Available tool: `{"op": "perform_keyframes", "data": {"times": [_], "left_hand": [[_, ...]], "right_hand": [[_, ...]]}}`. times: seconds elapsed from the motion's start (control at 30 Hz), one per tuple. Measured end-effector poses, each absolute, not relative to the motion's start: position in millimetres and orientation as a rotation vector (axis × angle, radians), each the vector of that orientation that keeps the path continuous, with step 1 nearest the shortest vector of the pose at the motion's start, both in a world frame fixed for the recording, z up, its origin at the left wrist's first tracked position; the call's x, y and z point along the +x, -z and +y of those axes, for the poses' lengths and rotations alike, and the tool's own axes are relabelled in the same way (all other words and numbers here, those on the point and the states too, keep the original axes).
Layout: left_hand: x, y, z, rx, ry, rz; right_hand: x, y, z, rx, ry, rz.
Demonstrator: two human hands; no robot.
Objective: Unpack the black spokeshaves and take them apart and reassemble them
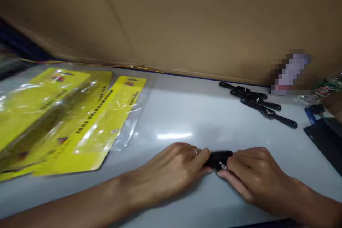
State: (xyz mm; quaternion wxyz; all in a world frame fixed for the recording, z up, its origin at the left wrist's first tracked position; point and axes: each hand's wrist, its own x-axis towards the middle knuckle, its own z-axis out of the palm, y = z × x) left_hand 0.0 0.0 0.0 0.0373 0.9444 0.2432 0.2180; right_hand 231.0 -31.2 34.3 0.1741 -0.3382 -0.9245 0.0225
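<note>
A black spokeshave (219,159) lies across both hands, just above or on the white tabletop. My left hand (184,162) is closed around its left side, thumb and fingers pressed together near the middle body. On its right side my right hand (256,171) grips too, with the thumb close to a small silvery screw. Both handles are hidden under the fingers. Beyond my right hand, several similar black spokeshaves (268,113) lie in an overlapping group on the table.
Yellow cards in clear plastic packaging (93,121) overlap on the left of the white table (171,114). A brown board (171,21) stands along the back. At the right are a clear plastic bottle (320,91), a small blue object (311,115) and a dark flat object (324,142).
</note>
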Motion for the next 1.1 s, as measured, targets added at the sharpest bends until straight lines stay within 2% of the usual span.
{"op": "perform_keyframes", "data": {"times": [0.13,0.33,0.47,1.1], "left_hand": [[-0.8,0.0,-0.2,2.895,-0.631,0.754],[-0.7,0.6,0.2,2.899,-0.607,0.749],[-0.6,0.3,1.2,2.882,-0.617,0.737],[0.4,-1.3,1.5,2.933,-0.641,0.75]], "right_hand": [[241.4,-40.6,-26.5,-0.988,-0.187,-2.599],[260.4,-65.3,-14.9,-1.229,-0.309,-2.853],[260.0,-66.3,-16.7,-1.197,-0.4,-2.853],[257.3,-60.0,-17.6,-1.133,-0.364,-2.983]]}}
